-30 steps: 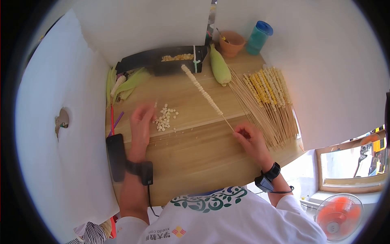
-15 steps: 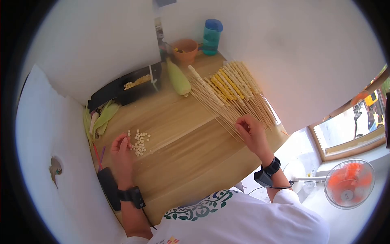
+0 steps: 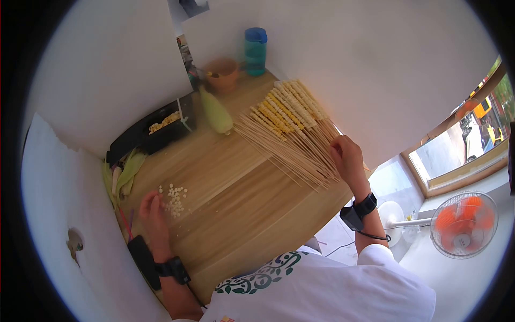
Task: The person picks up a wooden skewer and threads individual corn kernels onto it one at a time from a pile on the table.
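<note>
My left hand (image 3: 154,212) is beside a small pile of pale corn kernels (image 3: 175,200), its fingers bent together at the pile's left edge. Whatever is between those slightly blurred fingertips is too small to make out. Over the lower right part of the skewers, my right hand (image 3: 348,158) has its fingers curled in; its grip is hidden. Bare wooden skewers (image 3: 268,140) lie in a loose fan on the table. Next to them rest several skewers threaded with white and yellow corn kernels (image 3: 289,110), side by side.
A husked-green corn cob (image 3: 215,112) lies near a black container (image 3: 140,140) holding kernels. Behind are an orange pot (image 3: 221,75) and a blue bottle (image 3: 256,52). Corn husks (image 3: 129,174) and a black case (image 3: 144,262) line the left edge; a fan (image 3: 464,225) stands right.
The view has shifted, moving the table's things leftward. My right hand has moved right along the skewers. The threaded skewer that stuck out left now lies closer to the others.
</note>
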`<state>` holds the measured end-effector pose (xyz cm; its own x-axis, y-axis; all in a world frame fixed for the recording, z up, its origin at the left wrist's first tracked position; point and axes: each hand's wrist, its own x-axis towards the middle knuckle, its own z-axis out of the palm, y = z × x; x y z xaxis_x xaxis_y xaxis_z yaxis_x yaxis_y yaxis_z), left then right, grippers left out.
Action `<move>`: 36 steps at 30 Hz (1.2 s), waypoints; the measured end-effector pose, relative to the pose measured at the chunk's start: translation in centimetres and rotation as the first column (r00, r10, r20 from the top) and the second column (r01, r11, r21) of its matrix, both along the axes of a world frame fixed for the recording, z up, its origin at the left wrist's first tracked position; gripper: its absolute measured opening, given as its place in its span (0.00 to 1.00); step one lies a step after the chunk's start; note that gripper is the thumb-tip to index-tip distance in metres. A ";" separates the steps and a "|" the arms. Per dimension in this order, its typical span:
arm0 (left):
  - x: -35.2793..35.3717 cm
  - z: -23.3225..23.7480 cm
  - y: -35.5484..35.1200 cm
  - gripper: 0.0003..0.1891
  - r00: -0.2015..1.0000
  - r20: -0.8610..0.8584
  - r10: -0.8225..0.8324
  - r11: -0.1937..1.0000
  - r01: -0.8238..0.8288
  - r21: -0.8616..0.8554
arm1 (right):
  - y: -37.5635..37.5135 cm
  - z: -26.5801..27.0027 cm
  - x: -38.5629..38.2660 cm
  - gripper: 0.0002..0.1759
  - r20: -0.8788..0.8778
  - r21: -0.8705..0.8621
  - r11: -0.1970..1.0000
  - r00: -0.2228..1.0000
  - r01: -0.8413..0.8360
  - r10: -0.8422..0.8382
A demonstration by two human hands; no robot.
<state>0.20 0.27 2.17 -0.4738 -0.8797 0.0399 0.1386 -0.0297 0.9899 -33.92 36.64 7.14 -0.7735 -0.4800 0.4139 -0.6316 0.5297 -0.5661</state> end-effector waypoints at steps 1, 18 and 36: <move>0.0 0.2 0.1 0.09 1.000 0.010 -0.003 1.000 0.003 -0.003 | 0.0 0.1 -0.1 0.05 0.010 0.014 1.000 1.000 0.017 -0.017; 0.4 -2.0 -1.3 0.09 0.994 -0.099 -0.035 0.999 0.036 0.006 | -9.0 2.5 6.4 0.05 0.654 -0.568 0.781 0.432 -0.261 0.621; -0.3 -0.7 -0.2 0.13 0.995 0.041 0.095 0.963 -0.081 -0.258 | -24.2 -2.6 9.2 0.06 0.717 -0.601 0.733 0.189 -0.318 0.671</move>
